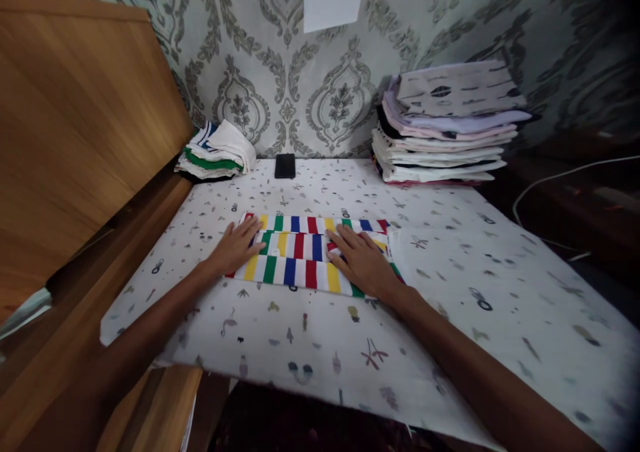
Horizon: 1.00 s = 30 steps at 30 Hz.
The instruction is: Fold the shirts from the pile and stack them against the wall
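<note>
A striped garment in white, yellow, green, blue and red lies folded into a wide, low strip in the middle of the table. My left hand rests flat on its left end, fingers spread. On the right end lies my right hand, also flat with the fingers apart. Neither hand grips the cloth. A small round button shows near the middle fold. Parts of both ends are hidden under my hands.
The table bears a patterned white cloth. At the back right rises a tall stack of folded clothes; a smaller pile sits back left. A black phone-like object lies near the wall. A wooden panel borders the left.
</note>
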Available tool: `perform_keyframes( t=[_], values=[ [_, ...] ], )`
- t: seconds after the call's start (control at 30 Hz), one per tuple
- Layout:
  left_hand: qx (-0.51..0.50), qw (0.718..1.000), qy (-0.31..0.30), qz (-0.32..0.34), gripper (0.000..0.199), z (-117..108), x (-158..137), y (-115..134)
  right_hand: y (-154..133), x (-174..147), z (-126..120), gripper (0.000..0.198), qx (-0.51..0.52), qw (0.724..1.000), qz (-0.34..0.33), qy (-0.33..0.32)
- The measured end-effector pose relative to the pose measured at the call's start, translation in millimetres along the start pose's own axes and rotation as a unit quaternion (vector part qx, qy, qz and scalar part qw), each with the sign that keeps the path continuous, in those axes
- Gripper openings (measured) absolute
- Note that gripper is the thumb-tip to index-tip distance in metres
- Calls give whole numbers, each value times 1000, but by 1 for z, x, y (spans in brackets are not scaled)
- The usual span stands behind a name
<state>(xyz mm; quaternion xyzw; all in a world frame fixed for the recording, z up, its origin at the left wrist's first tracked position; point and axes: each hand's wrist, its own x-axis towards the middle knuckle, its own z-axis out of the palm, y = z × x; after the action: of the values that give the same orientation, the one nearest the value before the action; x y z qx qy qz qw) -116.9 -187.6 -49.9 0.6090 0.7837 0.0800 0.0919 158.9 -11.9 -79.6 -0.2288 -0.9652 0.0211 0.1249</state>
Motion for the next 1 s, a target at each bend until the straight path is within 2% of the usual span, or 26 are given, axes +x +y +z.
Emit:
perform_keyframes(
  t=[0.13,0.2,0.3,0.37,0.43,0.47,0.57,0.67,0.8,0.9,0.97,1.0],
  values=[
    [-26,999,25,-30,66,-9,-2,-26,-1,0,-8,53,33,999,20,-16],
    [-35,997,56,-40,67,-15,5,-37,-15,3,-19,52,45,998,38,0],
    [-56,992,95,-62,59,-25,27,-48,-62,12,-41,44,53,998,17,6],
    [-73,990,92,-80,47,-29,47,-52,-105,23,-49,32,86,993,-55,-58],
    [-84,989,78,-92,31,-31,65,-54,-146,36,-49,24,102,981,-125,-103],
    [-89,989,72,-96,25,-32,72,-54,-163,42,-46,23,101,978,-151,-100],
    [-111,987,54,-101,13,-32,84,-55,-193,60,-31,23,79,979,-162,-96],
    [-145,984,34,-97,12,-36,84,-56,-199,69,-20,25,66,981,-161,-82],
    [-192,978,22,-78,18,-47,80,-52,-192,71,-23,26,102,982,-138,-77],
    [-250,965,6,-77,25,-61,75,-42,-180,66,-32,21,189,978,-33,-78],
    [-311,946,-5,-85,31,-73,74,-30,-169,58,-38,14,287,955,53,-61],
    [-342,936,-8,-87,34,-78,75,-22,-162,53,-40,11,351,931,89,-45]
  ],
)
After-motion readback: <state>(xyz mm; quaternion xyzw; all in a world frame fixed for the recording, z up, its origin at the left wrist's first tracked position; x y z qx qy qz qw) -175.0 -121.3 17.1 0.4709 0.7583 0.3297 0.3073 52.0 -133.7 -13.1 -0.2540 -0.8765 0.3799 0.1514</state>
